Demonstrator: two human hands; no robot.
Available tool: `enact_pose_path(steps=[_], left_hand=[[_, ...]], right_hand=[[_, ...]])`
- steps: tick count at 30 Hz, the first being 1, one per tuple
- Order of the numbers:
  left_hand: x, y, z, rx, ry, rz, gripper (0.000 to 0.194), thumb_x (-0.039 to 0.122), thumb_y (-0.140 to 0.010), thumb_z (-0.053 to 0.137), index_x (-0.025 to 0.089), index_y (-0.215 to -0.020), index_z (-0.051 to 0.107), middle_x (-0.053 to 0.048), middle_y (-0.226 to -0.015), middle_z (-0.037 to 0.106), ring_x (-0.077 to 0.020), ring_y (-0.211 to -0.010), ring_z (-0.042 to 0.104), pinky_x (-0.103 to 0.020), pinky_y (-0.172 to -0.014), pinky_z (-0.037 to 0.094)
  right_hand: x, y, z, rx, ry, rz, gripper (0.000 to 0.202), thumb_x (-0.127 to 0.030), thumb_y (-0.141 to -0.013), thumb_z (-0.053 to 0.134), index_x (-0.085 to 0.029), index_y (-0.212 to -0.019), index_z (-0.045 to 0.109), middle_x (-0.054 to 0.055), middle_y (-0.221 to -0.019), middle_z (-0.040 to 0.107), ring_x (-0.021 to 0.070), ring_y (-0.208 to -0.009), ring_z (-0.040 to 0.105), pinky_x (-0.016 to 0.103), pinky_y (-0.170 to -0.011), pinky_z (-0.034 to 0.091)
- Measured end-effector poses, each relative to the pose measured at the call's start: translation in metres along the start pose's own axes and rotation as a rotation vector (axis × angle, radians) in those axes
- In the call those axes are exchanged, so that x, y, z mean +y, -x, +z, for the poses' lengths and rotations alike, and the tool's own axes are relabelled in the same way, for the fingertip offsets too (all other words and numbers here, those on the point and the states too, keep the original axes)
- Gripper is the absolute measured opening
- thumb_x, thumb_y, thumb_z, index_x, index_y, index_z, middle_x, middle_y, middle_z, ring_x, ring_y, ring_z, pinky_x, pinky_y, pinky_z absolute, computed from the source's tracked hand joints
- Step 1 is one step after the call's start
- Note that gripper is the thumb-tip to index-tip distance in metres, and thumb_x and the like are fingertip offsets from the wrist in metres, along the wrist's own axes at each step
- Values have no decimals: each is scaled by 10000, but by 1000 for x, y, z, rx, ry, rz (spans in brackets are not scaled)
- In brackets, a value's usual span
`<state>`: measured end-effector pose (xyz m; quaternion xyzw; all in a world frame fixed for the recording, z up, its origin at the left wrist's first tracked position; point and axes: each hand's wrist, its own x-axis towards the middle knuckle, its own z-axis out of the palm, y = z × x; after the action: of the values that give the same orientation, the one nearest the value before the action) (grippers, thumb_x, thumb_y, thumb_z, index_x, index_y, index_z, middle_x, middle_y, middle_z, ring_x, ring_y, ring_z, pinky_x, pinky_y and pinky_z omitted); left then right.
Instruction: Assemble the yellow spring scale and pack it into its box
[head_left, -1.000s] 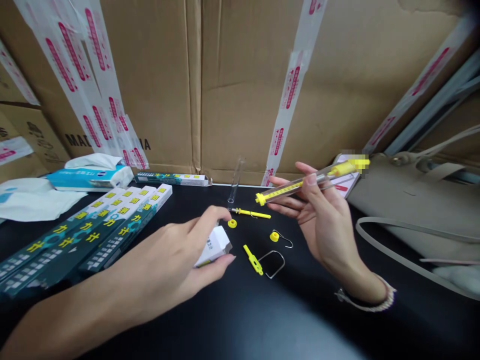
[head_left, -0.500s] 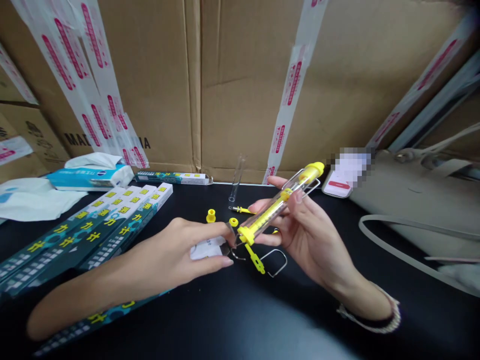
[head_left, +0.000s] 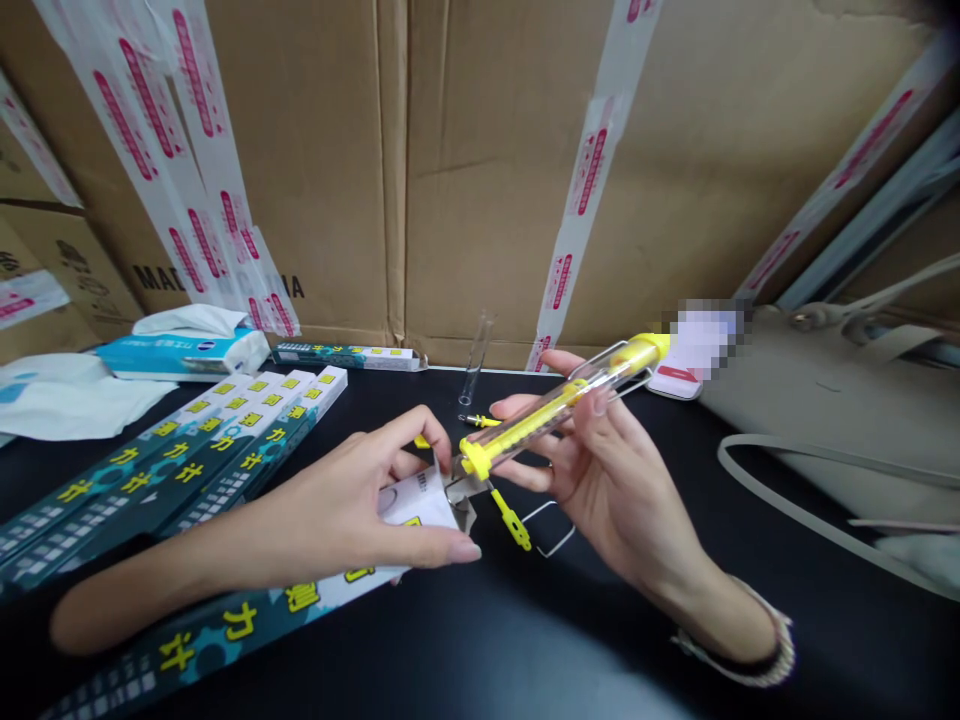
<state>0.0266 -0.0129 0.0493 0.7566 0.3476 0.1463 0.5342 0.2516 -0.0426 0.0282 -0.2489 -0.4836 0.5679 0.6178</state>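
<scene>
In my right hand [head_left: 619, 480] is a spring scale [head_left: 551, 415], a transparent tube with yellow ends and a yellow inner scale, tilted with its far end up to the right. My left hand [head_left: 375, 485] is closed around the end of a long cardboard box [head_left: 300, 605] with yellow characters. The box's end flaps stand open, and the scale's lower end is right at them; whether it has entered is hard to see. Beneath the scale lie a yellow flat-ended piece [head_left: 512, 520] and a bent wire loop [head_left: 559, 530].
Several similar boxes [head_left: 202, 440] lie at left, with another box [head_left: 349, 357] behind. A transparent tube [head_left: 476, 360] and a small yellow-and-metal part [head_left: 480, 421] are at the back. Around them are a tissue pack [head_left: 184, 352], a phone [head_left: 675, 380], a bag [head_left: 817, 390] and large cartons [head_left: 495, 200].
My left hand has raised the box's open end into view and spread its flaps. The spring scale's lower end has shifted left to the opening, and its tube is tilted a bit flatter.
</scene>
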Motion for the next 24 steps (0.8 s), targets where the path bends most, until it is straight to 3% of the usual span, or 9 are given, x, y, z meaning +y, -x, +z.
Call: enact_pose_path(steps=[3, 7, 14, 19, 24], left_hand=[[-2, -2, -1, -22, 128, -18, 528, 455, -768, 838, 261, -1029, 423, -6, -944, 752, -155, -714, 672, -228, -553, 461], [-7, -3, -1, -5, 110, -15, 551, 394, -735, 866, 249, -1031, 424, -26, -985, 751, -202, -839, 710, -258, -619, 511], [-9, -2, -1, -5, 127, -14, 528, 365, -761, 849, 256, -1027, 406, -12, -952, 736, -189, -808, 701, -252, -608, 509], [-6, 1, -3, -28, 216, -1, 514, 354, -797, 827, 265, -1002, 365, -12, -952, 725, -115, -674, 630, -198, -532, 451], [-6, 0, 0, -4, 109, 2, 505, 375, -800, 820, 264, -987, 364, -4, -907, 722, -116, -659, 618, -193, -515, 435]], right_hand=[[3, 2, 1, -33, 12, 10, 260, -429, -1020, 556, -370, -1270, 517, 12, -1099, 797, 225, -1019, 776, 424, -849, 667], [4, 4, 5, -76, 39, 7, 300, -481, -994, 588, -396, -1261, 480, 8, -1147, 784, 261, -1033, 774, 492, -889, 647], [2, 5, 4, -110, 30, -26, 211, -429, -1022, 560, -391, -1210, 473, -7, -1126, 774, 222, -1033, 768, 451, -878, 651], [6, 3, 0, -77, 98, -19, 232, -432, -1006, 582, -352, -1198, 479, 13, -1068, 774, 231, -997, 771, 460, -878, 648], [12, 3, 1, -76, 117, 10, 253, -434, -990, 610, -322, -1188, 496, 30, -1082, 778, 228, -1025, 764, 425, -899, 640]])
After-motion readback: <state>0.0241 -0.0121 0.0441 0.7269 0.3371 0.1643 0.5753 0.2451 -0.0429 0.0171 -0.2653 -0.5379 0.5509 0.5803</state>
